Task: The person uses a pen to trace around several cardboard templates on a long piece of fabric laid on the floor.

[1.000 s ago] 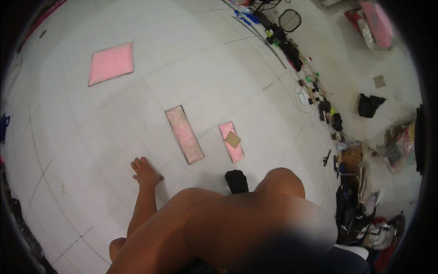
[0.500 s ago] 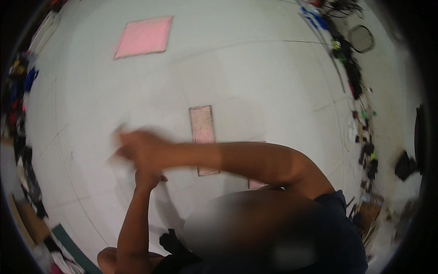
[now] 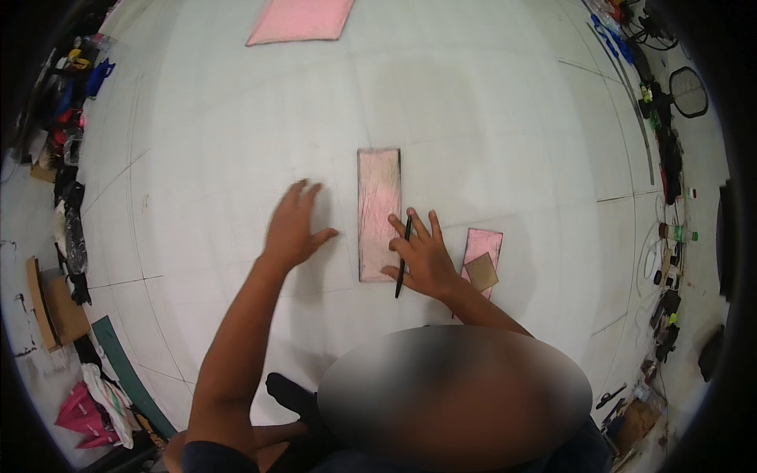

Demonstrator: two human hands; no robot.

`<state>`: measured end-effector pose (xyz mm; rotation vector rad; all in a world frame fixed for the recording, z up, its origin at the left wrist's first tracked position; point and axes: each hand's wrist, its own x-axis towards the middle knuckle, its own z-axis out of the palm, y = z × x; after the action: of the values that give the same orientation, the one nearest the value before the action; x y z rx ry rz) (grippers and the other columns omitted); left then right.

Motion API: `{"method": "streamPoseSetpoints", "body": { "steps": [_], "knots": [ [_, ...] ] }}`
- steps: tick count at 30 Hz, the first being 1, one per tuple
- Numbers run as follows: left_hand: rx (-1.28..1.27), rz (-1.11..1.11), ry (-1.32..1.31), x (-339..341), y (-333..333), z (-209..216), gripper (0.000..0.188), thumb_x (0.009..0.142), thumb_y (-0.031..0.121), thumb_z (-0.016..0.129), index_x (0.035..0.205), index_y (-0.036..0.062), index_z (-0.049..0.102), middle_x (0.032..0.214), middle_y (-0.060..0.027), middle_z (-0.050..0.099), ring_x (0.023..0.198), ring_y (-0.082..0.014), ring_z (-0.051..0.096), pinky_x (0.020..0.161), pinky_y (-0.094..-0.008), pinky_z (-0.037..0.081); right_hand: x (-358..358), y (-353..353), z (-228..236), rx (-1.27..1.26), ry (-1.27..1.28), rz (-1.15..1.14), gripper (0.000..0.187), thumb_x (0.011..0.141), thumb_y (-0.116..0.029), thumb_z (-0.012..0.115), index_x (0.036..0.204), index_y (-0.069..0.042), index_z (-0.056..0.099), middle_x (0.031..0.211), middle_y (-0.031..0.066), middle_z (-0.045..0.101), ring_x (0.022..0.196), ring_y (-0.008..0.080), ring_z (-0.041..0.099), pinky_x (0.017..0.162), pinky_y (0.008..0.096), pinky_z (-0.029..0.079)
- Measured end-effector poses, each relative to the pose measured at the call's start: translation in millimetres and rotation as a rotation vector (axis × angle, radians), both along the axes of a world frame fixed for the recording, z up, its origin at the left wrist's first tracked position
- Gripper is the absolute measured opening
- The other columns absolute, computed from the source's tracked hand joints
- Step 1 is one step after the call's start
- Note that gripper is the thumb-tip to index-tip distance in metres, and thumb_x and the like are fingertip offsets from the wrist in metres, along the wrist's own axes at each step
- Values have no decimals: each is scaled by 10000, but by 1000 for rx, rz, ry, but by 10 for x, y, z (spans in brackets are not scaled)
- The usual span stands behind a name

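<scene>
A long pink rectangular piece [image 3: 378, 185] with dark edges and a creased surface lies upright in the middle of the white surface. My right hand [image 3: 430, 260] is at its lower right edge, fingers spread, with a slim black pen [image 3: 400, 276] tucked between them. The fingertips reach over the pink piece. To the left of the piece, my left hand [image 3: 292, 232] hovers apart from it, fingers stretched out and nothing in them. Just right of my right hand lies a smaller pink strip [image 3: 482, 239], with a brown square piece [image 3: 482, 273] on top of it.
A larger pink piece [image 3: 301, 22] lies at the far edge. Clutter lines both sides: a cardboard box [image 3: 67, 307], a green strip [image 3: 130, 378] and a pink bag [image 3: 83, 416] at left, a bottle [image 3: 676, 233] and a racket-shaped object [image 3: 688, 91] at right.
My right forearm was crossed over to the left with its hand blurred near my left hand. Now the right hand is back at the long pink piece, and both hands are apart. The view has shifted.
</scene>
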<state>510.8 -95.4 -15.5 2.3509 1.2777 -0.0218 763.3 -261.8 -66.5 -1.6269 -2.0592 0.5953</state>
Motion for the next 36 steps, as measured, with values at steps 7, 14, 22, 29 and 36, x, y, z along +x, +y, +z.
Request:
{"method": "streamPoseSetpoints", "body": {
  "steps": [7, 14, 22, 29, 36],
  "knots": [
    [-22, -215, 173, 367, 23, -86, 1091, 752, 565, 882, 1612, 152, 352, 1712, -133, 268, 1569, -380, 287, 1221, -594, 366, -118, -116, -14, 32, -9, 39, 404, 865, -397, 805, 1057, -102, 606, 1598, 166, 481, 1496, 523, 348, 1194, 766, 138],
    [-7, -220, 176, 372, 102, -111, 1075, 710, 546, 910, 1558, 112, 411, 1705, -145, 287, 1528, -381, 368, 1201, -461, 433, -181, -77, -65, 16, -14, 31, 358, 897, -376, 784, 1067, -121, 601, 1606, 136, 486, 1512, 517, 325, 1195, 773, 103],
    [-26, -240, 246, 361, 150, -58, 1085, 713, 527, 911, 1569, 114, 388, 1711, -71, 298, 1536, -307, 376, 1130, -442, 519, -190, 7, -32, 7, -2, 35, 327, 892, -285, 798, 1080, -115, 593, 1587, 138, 510, 1513, 506, 331, 1200, 764, 95],
    [-42, -213, 239, 411, 189, -48, 1079, 704, 510, 918, 1560, 111, 396, 1699, -70, 324, 1527, -301, 385, 1109, -443, 536, -185, 15, -56, 28, 47, 0, 320, 890, -244, 804, 1083, -107, 589, 1586, 145, 509, 1498, 499, 365, 1210, 741, 120],
    [-39, -207, 250, 452, 208, -37, 1082, 698, 496, 927, 1552, 87, 402, 1686, -89, 335, 1512, -318, 397, 1089, -455, 550, -175, 25, -76, 36, 39, -8, 320, 896, -238, 798, 1082, -100, 578, 1595, 154, 497, 1494, 501, 372, 1209, 742, 126]
  ]
}}
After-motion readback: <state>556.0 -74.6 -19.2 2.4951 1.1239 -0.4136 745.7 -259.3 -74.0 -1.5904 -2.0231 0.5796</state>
